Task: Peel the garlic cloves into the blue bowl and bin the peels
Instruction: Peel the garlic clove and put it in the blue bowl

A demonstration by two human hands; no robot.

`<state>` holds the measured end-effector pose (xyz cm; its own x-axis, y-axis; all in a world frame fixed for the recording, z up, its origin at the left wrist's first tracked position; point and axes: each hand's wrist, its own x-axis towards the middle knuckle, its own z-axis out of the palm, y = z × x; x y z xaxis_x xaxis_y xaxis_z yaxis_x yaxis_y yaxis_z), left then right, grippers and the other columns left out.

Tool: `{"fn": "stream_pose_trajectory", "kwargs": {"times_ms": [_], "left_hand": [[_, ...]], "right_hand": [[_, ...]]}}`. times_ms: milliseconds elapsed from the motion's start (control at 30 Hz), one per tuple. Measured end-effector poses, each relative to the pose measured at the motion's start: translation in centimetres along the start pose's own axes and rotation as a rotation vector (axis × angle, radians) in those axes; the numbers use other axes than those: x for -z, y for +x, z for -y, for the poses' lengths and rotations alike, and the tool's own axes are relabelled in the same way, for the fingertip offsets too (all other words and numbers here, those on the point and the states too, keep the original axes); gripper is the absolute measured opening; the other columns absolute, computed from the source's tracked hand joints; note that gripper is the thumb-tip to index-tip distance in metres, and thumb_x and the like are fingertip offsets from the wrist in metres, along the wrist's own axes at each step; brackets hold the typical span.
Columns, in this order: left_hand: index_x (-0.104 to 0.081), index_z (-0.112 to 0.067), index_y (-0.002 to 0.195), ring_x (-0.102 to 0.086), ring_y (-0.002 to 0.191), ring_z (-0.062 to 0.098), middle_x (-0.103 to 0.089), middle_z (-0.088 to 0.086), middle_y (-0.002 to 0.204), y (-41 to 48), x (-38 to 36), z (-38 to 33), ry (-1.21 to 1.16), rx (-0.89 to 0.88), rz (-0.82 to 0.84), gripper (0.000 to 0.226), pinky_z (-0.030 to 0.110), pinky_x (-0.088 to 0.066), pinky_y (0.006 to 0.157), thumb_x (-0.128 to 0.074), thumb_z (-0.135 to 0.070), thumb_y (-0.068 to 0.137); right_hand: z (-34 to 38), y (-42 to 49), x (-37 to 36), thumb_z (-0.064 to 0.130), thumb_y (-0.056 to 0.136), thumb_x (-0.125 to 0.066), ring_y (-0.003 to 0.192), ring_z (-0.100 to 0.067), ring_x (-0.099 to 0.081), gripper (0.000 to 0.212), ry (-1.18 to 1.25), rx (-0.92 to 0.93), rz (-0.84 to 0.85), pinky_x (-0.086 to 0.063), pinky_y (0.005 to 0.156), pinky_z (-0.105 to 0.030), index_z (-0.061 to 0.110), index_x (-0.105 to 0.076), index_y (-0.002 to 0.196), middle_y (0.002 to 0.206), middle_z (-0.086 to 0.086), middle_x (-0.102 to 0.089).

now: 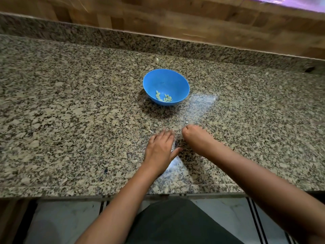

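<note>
Head view, looking down at the counter [70, 106]: on the near side of the bowl [183, 85] the left hand [161, 150] lies flat on the stone, fingers straight and thumb spread, holding nothing. The right hand [195, 136] sits just beside it, knuckles up and fingers curled under, too blurred to tell whether it has hold of anything. Between the hands and the bowl lie a few pale peel scraps [147, 125]; the bowl, blue, stands upright with peeled cloves [163, 98] at its bottom, and behind the bowl runs a wooden wall [158, 18].
</note>
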<state>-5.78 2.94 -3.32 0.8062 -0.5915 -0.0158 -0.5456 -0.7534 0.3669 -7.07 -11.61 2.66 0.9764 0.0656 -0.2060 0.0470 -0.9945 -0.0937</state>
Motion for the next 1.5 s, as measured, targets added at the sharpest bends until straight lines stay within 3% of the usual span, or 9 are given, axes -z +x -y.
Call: {"fn": "stream_pose_trajectory", "kwargs": {"times_ms": [233,400,667,833,1033,1233,1300,1433,1500], "left_hand": [[-0.021,-0.019,0.148,-0.013,0.144,0.012,-0.02,-0.005,0.155,0.1,-0.2,0.1,-0.008,-0.014,-0.037,0.064,0.03,-0.007,0.115,-0.028,-0.054,0.096],[-0.048,-0.024,0.128,-0.034,0.127,0.01,-0.047,-0.01,0.131,1.0,1.0,-0.3,-0.256,0.023,-0.056,0.038,0.025,-0.02,0.097,-0.032,-0.042,0.099],[-0.047,-0.008,0.098,-0.047,0.068,0.01,-0.053,0.0,0.08,2.3,3.3,-1.7,-0.85,0.041,0.064,0.032,0.036,-0.044,0.065,-0.03,-0.035,0.101],[-0.051,-0.015,0.085,-0.046,0.06,0.011,-0.051,0.0,0.07,3.0,4.5,-1.9,-1.136,0.103,0.092,0.029,0.025,-0.038,0.054,-0.034,-0.032,0.101],[-0.046,-0.014,0.075,-0.03,0.04,0.004,-0.034,-0.007,0.05,3.6,5.8,-2.3,-1.452,0.25,0.198,0.029,0.018,-0.029,0.039,-0.038,-0.024,0.101],[-0.049,-0.018,0.076,-0.045,0.052,0.009,-0.052,-0.004,0.063,3.8,5.0,-1.7,-0.895,0.06,-0.022,0.028,0.029,-0.042,0.05,-0.042,-0.032,0.099],[-0.054,-0.016,0.074,-0.047,0.056,0.013,-0.056,0.002,0.065,4.1,4.5,-1.8,-0.768,0.121,-0.062,0.033,0.032,-0.044,0.054,-0.044,-0.036,0.098],[-0.059,-0.011,0.074,-0.038,0.054,0.013,-0.046,-0.001,0.059,4.4,4.2,-2.4,-0.923,0.343,-0.017,0.033,0.025,-0.029,0.051,-0.047,-0.031,0.097],[-0.055,-0.013,0.073,-0.039,0.056,0.014,-0.046,-0.002,0.06,4.2,3.9,-2.1,-0.916,0.34,0.006,0.03,0.027,-0.031,0.055,-0.047,-0.03,0.097]], "right_hand": [[0.2,-1.3,-1.0,0.007,0.094,-0.048,0.091,-0.02,-0.055,0.016,0.046,-0.002,-0.12,-0.046,0.089,-0.024,0.0,-0.055,0.106,0.103,-0.013,-0.059],[-0.5,-2.4,-1.6,0.014,0.09,-0.058,0.058,-0.016,-0.056,0.013,1.09,-0.49,-0.187,-0.048,0.053,-0.022,0.002,-0.063,0.085,0.072,-0.008,-0.063],[0.7,-2.3,0.0,0.008,0.073,-0.064,0.054,-0.015,-0.057,0.015,1.871,-0.374,-0.154,-0.049,0.046,-0.019,-0.004,-0.064,0.082,0.067,-0.01,-0.062],[0.8,-2.0,1.0,0.011,0.079,-0.064,0.056,-0.017,-0.055,0.013,1.653,-0.287,-0.164,-0.049,0.048,-0.022,-0.001,-0.062,0.083,0.066,-0.008,-0.062],[1.7,-1.6,1.1,0.0,0.088,-0.058,0.061,0.001,-0.046,0.005,0.559,-0.017,-0.569,-0.043,0.06,-0.007,0.001,-0.061,0.085,0.075,0.002,-0.056],[1.5,-1.3,1.6,0.002,0.091,-0.053,0.048,-0.011,-0.047,0.018,1.836,-0.396,-0.159,-0.042,0.043,-0.018,-0.003,-0.06,0.075,0.061,-0.008,-0.053],[1.6,-1.3,1.1,0.005,0.091,-0.053,0.049,-0.013,-0.048,0.015,1.703,-0.416,-0.223,-0.044,0.044,-0.019,-0.004,-0.059,0.08,0.063,-0.008,-0.054],[1.6,-1.2,-0.7,0.009,0.091,-0.057,0.06,-0.016,-0.055,0.009,0.854,-0.303,-0.461,-0.046,0.053,-0.022,0.006,-0.062,0.085,0.073,-0.006,-0.061],[1.5,-1.2,-1.1,0.009,0.092,-0.056,0.056,-0.014,-0.054,0.009,1.02,-0.356,-0.42,-0.044,0.047,-0.018,0.006,-0.061,0.085,0.071,-0.006,-0.06]]}}
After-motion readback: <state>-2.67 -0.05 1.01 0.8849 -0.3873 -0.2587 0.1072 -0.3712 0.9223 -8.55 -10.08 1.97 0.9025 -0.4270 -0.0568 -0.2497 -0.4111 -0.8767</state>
